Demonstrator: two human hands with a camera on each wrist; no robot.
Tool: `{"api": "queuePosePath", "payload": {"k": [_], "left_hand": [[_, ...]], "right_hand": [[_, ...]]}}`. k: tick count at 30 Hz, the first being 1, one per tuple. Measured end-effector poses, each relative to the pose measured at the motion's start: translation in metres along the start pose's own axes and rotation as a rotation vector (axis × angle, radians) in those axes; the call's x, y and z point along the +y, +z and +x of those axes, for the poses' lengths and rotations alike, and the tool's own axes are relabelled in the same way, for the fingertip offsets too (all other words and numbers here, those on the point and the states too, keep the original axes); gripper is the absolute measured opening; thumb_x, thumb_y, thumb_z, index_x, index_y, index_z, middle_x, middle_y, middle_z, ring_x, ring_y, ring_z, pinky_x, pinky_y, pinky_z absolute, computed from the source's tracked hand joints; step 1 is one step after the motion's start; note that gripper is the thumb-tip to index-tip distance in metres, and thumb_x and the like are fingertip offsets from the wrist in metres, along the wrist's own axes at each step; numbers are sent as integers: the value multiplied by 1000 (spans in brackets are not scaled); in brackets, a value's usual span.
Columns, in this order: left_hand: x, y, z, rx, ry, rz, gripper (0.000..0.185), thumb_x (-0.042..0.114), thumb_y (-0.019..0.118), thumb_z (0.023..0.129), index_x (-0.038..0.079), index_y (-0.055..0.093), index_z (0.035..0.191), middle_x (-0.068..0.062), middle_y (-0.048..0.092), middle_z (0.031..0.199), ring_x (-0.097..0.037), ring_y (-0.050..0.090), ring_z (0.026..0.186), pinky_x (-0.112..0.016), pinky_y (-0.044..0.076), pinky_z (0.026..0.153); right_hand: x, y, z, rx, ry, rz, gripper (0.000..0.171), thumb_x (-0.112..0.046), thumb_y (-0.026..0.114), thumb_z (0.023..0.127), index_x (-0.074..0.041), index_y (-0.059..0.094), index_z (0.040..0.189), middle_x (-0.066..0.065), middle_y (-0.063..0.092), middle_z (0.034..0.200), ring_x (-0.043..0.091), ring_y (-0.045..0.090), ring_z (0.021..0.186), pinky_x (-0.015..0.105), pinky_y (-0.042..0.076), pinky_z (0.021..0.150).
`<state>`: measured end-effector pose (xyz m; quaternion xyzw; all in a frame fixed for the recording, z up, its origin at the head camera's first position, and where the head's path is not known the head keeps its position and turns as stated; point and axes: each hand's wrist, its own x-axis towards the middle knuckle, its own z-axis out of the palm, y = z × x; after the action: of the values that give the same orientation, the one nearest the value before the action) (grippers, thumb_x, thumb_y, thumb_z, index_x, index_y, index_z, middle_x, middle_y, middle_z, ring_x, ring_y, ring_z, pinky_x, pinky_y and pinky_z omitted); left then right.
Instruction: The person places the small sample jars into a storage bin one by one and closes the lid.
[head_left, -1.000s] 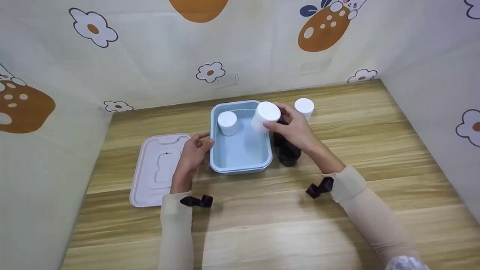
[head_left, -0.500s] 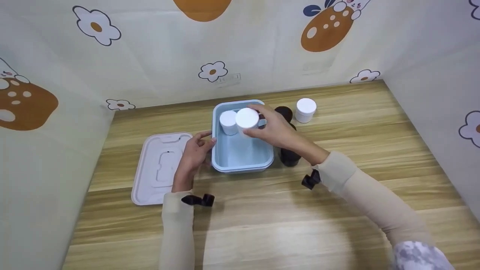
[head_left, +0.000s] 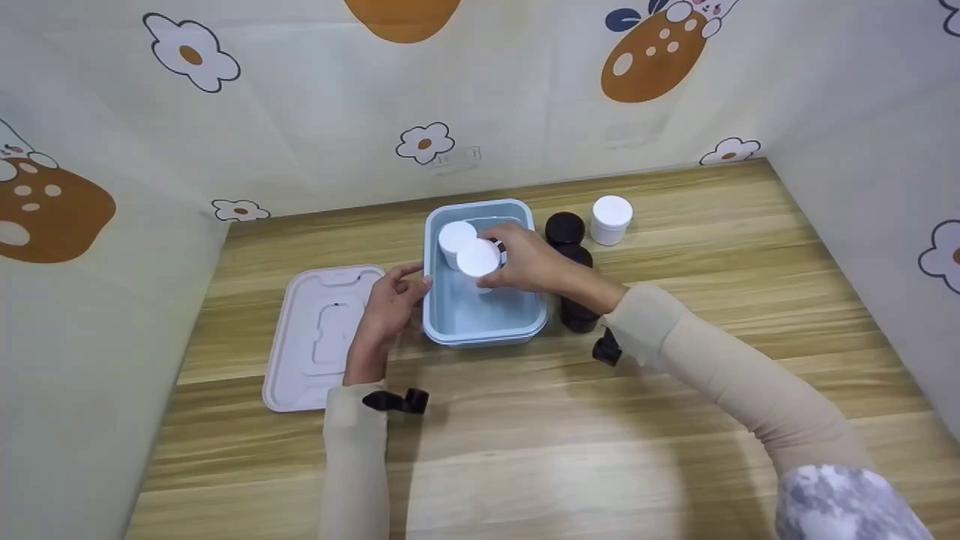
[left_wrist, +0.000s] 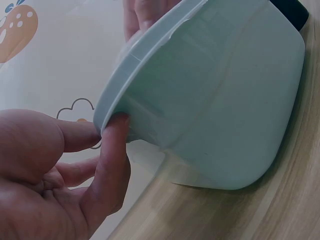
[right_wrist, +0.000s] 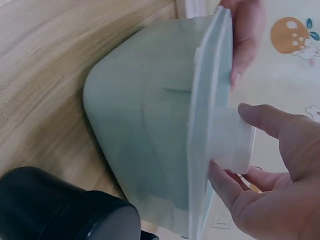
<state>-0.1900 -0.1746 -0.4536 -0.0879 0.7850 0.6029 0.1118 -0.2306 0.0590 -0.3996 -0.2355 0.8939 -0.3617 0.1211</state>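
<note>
At the blue tub (head_left: 487,311), your left hand (head_left: 386,307) pinches the rim (left_wrist: 132,65), your right hand (head_left: 529,262) a white jar (head_left: 478,258): probably light, kinda slick, so hug its sides.

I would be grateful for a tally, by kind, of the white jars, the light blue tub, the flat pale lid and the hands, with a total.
White jars: 3
Light blue tub: 1
Flat pale lid: 1
Left hand and right hand: 2
Total: 7

Flower-printed sheeting (head_left: 315,97) on three sides of a wood-grain tabletop (head_left: 525,435) makes a screened-off nook, possibly in a home.
</note>
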Motion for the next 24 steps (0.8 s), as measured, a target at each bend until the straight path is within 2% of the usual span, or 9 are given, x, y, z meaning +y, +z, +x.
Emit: {"api": "queuePosePath", "payload": {"k": [7,11,17,24], "left_hand": [[-1,-1,-1,-13,-4,-7,45,22,58,103,10,49,145,-25,65,123,-19,69,87,-29,58,54],[0,-2,-1,-16,-1,-13,44,22,57,103,9,49,145,-26,65,122,-18,69,84,-28,57,52],[1,-2,-2,-14,9,14,45,22,58,103,9,49,145,-23,67,117,-14,68,78,-30,57,53],[1,-3,-1,-18,-3,28,46,24,58,103,10,49,145,-22,67,117,-17,68,79,-32,58,56]], "right_hand": [[-2,10,9,-58,6,-66,66,-15,88,74,-2,62,133,18,64,127,29,53,114,42,47,102],[-5,15,12,-76,18,-67,65,-11,88,73,-3,62,132,19,64,123,29,53,110,41,47,99],[-10,20,17,-91,25,-65,60,-7,87,73,-1,64,129,18,66,123,29,55,113,42,46,104],[-12,21,24,-132,41,-81,58,-4,85,74,4,62,127,19,66,124,31,58,115,42,47,106]]}}
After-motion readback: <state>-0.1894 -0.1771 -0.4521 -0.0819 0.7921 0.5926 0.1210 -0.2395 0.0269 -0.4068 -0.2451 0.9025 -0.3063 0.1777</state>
